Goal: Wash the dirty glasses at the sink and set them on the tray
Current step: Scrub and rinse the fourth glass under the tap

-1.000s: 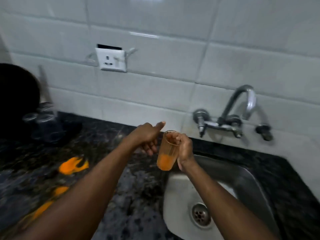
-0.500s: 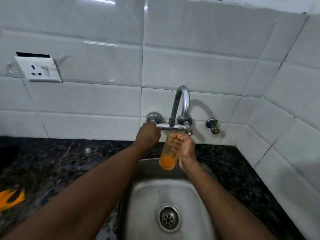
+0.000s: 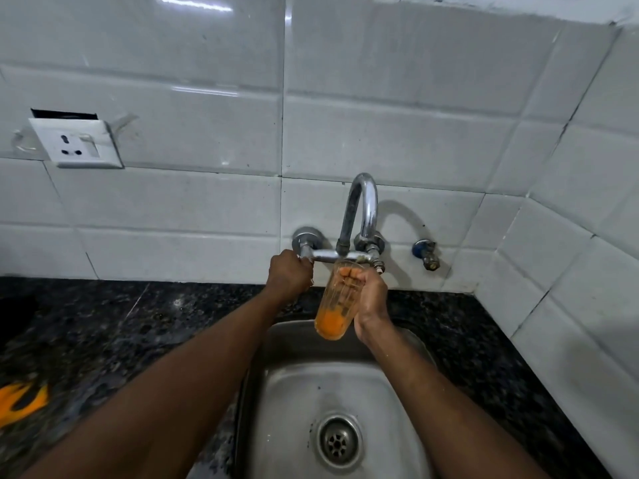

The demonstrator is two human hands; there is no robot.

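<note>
So the sink point(image 3: 276, 344) is sunk into the counter point(image 3: 138, 323) with the drain point(image 3: 339, 442) in the bottom of the basin, and the tap point(image 3: 363, 209) is on the wall right behind it, a smaller valve point(image 3: 426, 254) off to its right. The glass point(image 3: 333, 305) is over the back of the sink just under the tap, right hand point(image 3: 372, 302) around its right side, left hand point(image 3: 288, 276) to its left on the tap's left handle. Way off left there's a wall socket point(image 3: 77, 143) above the counter.
</note>
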